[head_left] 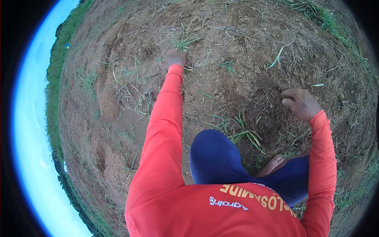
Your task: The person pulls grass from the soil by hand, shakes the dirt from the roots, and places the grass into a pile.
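My left hand [175, 58] reaches far forward to the ground. Its fingers are closed at the base of a green grass tuft [182, 43], whose blades fan out beyond the knuckles. Off to the right, my right hand [302, 103] hovers close to the soil with its fingers curled in. Whether anything sits inside those curled fingers is hidden. Beside it lies a dark, loosened patch of soil [272, 112]. A larger grass clump [245, 132] grows between that patch and my bent knee.
Dry brown soil [233, 87] with straw and scattered weeds surrounds me. My knee [213, 152] in dark blue cloth and a bare foot [272, 164] are just in front of my body. Denser grass [323, 19] runs along the upper right. Green vegetation [53, 91] borders the field at left.
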{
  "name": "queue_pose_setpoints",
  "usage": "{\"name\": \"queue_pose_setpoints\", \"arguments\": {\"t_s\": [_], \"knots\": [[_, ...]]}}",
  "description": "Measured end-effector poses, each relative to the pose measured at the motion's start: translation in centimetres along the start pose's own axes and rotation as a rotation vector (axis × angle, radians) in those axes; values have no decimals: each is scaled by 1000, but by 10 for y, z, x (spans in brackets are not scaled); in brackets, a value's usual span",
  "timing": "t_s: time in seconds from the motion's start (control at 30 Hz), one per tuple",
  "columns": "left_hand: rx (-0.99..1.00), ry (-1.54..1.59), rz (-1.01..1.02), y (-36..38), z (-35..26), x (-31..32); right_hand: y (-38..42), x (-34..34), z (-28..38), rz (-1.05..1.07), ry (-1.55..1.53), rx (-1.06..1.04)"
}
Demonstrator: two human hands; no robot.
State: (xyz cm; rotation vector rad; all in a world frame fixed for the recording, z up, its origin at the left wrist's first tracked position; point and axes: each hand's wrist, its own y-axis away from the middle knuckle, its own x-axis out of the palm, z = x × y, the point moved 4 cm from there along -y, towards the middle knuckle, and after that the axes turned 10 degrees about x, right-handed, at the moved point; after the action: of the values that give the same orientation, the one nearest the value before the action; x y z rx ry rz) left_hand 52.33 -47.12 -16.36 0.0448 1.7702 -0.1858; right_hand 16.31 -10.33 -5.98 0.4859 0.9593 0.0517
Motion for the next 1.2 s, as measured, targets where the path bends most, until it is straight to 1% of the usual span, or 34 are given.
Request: {"name": "queue_pose_setpoints", "arguments": {"t_s": [0.1,0.2,0.3,0.4,0.5,0.53,0.63,0.73,0.83,0.87,0.9,0.97,1.0,1.07,1.13,1.2], "knots": [[12,-18,126,-17,12,13,-1,3,-4,-6,-8,-16],[54,-22,51,-22,18,20,0,-3,-1,15,-7,17],[37,64,-1,-18,23,15,4,-6,-1,28,-24,55],[-11,160,-55,-16,23,-16,3,-3,-9,21,-42,51],[97,502,-78,-20,36,-43,2,-6,-6,37,-27,64],[98,646,-124,-8,26,-63,1,-7,-4,49,-16,65],[78,951,-6,-6,37,-73,-5,-4,-4,40,-24,27],[-13,1252,4,13,41,-89,-8,-2,1,43,-31,7],[51,227,21,21,62,-79,-3,5,9,83,-33,-4],[6,694,-36,22,73,-69,-8,-1,9,59,-38,-7],[-2,796,4,10,79,-58,-10,-5,8,42,-51,10],[-85,986,99,35,90,-51,-7,1,8,77,-65,36],[-135,1193,101,44,88,-43,-9,2,9,107,-26,36],[-12,1204,225,68,66,-40,-11,8,3,87,-23,24],[197,771,278,91,48,-19,-13,11,10,97,-11,40],[221,636,211,115,35,-18,-13,10,16,131,4,96]]}}
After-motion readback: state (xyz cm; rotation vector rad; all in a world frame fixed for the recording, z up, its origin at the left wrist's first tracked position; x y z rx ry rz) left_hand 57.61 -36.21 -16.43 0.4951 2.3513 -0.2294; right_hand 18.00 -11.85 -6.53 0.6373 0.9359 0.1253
